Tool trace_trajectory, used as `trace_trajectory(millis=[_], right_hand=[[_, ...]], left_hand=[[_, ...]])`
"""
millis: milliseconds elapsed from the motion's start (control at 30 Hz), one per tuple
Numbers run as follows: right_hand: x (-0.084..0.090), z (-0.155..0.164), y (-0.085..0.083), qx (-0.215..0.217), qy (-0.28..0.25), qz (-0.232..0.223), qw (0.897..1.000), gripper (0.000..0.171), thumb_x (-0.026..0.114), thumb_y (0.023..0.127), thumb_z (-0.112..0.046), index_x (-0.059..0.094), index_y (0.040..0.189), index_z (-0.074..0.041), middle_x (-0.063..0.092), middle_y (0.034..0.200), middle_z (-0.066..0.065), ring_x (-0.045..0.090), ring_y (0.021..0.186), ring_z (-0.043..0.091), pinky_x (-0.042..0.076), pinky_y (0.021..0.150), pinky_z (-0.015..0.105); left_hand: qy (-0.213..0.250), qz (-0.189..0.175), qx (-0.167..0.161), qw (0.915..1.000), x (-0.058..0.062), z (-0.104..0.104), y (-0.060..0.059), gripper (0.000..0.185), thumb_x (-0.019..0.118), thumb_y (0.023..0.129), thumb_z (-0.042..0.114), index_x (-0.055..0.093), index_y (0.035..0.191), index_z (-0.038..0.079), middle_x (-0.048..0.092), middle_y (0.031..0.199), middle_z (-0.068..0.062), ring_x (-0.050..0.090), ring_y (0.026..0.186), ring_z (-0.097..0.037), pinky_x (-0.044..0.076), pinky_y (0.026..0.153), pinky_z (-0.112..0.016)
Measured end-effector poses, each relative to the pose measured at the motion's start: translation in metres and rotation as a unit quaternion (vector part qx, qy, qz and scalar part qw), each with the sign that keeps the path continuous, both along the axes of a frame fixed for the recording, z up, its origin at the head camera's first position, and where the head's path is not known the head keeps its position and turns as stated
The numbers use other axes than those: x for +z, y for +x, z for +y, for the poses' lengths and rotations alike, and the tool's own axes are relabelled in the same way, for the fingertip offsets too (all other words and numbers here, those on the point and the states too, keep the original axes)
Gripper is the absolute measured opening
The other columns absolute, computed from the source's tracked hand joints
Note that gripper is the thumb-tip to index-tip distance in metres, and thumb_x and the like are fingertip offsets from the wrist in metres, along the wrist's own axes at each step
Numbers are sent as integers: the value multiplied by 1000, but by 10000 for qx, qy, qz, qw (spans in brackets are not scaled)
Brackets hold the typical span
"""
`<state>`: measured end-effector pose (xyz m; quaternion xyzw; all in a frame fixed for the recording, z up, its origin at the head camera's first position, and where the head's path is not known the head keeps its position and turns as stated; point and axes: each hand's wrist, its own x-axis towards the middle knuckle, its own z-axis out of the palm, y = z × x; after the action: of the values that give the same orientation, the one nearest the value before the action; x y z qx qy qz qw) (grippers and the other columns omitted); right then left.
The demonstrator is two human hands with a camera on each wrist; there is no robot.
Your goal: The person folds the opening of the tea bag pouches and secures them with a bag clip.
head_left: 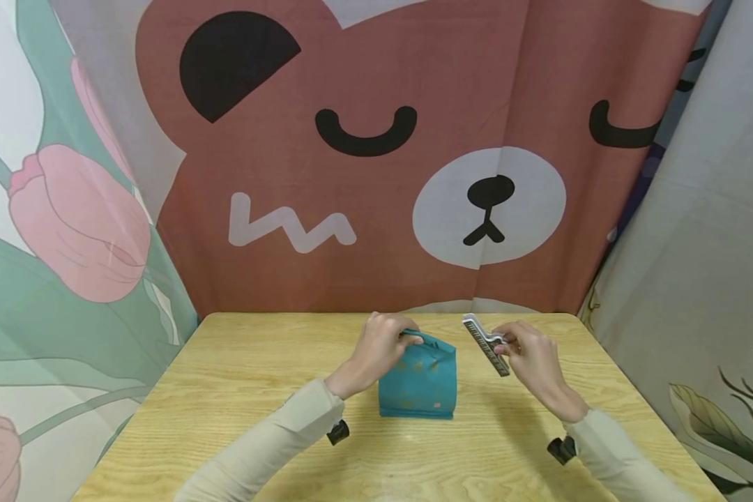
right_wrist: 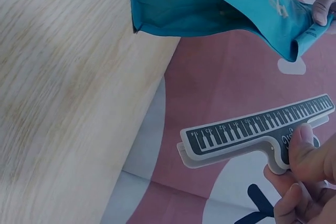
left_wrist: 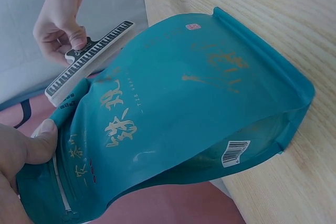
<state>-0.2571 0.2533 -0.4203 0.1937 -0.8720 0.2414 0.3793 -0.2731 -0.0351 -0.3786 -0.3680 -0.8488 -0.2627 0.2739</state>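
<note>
A teal foil pouch [head_left: 417, 383] with gold characters stands upright on the table. Its top edge is folded over, and my left hand [head_left: 383, 343] pinches that fold at the left side, thumb in front. In the left wrist view the pouch [left_wrist: 173, 98] shows a barcode on its side gusset. To the right, my right hand [head_left: 533, 359] pinches the handle of a long clip [head_left: 486, 346] with a black-and-white piano-key pattern. In the right wrist view the clip [right_wrist: 252, 129] is apart from the pouch, its long jaws looking close together.
The wooden table [head_left: 257, 362] carries the pouch. Behind it hangs a curtain [head_left: 364, 188] with a brown bear print. Flower-patterned curtains [head_left: 78, 223] hang at the sides. Dark wrist cameras [head_left: 337, 432] sit under both sleeves.
</note>
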Motion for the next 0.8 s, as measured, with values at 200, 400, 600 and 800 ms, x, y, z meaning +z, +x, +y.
trace_trajectory(millis=[200,400,600,800], right_hand=[[2,-2,1,76,42,86,9999,26,85,68,11,73,86,-4,68,76,4,65,61,16,49,51,33],[5,-4,3,126,66,226,9996,27,84,67,13,73,85,-4,69,75,4,65,60,16,48,49,31],[10,-11,5,245,36,362,9990,25,85,67,12,73,83,-4,69,74,4,65,58,14,47,47,28],[13,-20,5,391,11,477,9981,26,85,65,12,73,82,-3,69,72,4,65,58,12,50,49,31]], left_hand=[[6,8,-33,10000,-1,0,0,6,76,87,20,79,88,15,73,84,5,66,73,-7,49,79,-34],[19,-4,-38,10000,-1,0,-1,5,76,87,19,79,88,15,73,84,5,66,73,-8,48,79,-34],[25,-24,-25,10000,-1,0,0,5,76,87,19,79,88,14,73,84,4,66,73,-7,46,75,-32],[32,-22,-10,10000,-1,1,-1,5,77,87,19,79,88,14,74,84,4,66,73,-7,47,75,-32]])
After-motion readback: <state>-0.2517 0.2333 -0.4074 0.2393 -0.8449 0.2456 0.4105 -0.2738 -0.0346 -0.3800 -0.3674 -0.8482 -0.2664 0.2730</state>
